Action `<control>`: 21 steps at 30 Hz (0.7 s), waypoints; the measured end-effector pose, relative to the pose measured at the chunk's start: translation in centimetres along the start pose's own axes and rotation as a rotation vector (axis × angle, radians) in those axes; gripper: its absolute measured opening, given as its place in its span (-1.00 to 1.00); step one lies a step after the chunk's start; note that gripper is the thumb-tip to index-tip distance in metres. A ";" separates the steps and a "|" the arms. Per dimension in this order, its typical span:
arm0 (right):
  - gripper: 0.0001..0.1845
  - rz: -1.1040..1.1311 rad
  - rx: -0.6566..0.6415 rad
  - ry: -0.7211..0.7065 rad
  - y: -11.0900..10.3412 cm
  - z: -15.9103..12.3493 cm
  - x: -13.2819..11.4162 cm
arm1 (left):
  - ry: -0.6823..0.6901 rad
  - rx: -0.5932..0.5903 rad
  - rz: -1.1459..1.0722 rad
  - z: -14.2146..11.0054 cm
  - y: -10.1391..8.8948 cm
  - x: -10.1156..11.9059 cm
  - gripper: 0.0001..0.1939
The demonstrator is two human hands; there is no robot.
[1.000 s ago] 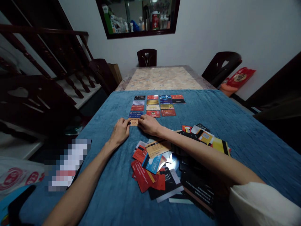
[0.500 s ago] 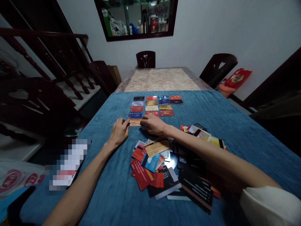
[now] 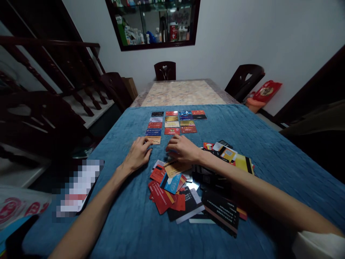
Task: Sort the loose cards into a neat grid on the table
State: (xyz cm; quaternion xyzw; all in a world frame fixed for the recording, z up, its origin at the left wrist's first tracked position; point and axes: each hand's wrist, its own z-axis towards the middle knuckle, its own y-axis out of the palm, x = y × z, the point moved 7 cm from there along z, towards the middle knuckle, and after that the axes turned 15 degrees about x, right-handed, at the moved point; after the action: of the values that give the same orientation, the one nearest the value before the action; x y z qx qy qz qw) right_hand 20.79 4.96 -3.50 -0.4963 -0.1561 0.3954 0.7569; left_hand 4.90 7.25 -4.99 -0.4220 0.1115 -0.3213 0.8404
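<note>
My left hand [image 3: 138,153] rests on the blue cloth with its thumb apart from its fingers. Its fingertips touch the left end of an orange card [image 3: 155,140], the lowest card in the left column. My right hand [image 3: 184,148] hovers just above the far edge of the loose card pile, fingers loosely bent and apart, and no card shows in them. Directly under it lies a tan card [image 3: 176,168], partly covered by the hand. Beside that are a blue card [image 3: 171,182] and a red card [image 3: 161,197]. My right forearm hides part of the pile.
Columns of overlapping cards [image 3: 171,124] lie face up beyond my hands. A black card [image 3: 221,212] is at the pile's near right. A pixelated flat object [image 3: 81,189] lies at the left table edge. Chairs [image 3: 165,71] stand around the table, with a railing [image 3: 48,41] at left.
My right hand has left the orange card and drawn back toward the loose pile. My left thumb has moved off the card while its fingertips stay there. The view has shifted slightly.
</note>
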 end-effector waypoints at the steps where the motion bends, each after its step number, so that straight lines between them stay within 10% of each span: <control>1: -0.81 0.005 -0.004 -0.003 0.0 -0.1 -0.2 | 0.006 -0.009 -0.017 0.0 -0.1 0.4 -0.77; 11: -0.81 0.074 -0.027 -0.073 -0.6 -2.1 -1.4 | 0.027 -0.067 -0.169 0.2 -0.7 3.2 -0.78; 21: -0.64 0.121 -0.065 -0.108 -2.5 -4.9 -3.2 | 0.267 -0.238 -0.316 -1.1 -3.9 11.5 -0.81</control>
State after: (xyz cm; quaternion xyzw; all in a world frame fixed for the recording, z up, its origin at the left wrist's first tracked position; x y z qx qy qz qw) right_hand 22.98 -0.98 -3.03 -0.5073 -0.1792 0.4613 0.7055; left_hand 11.50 -2.40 -1.65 -0.4840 0.1914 -0.4863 0.7019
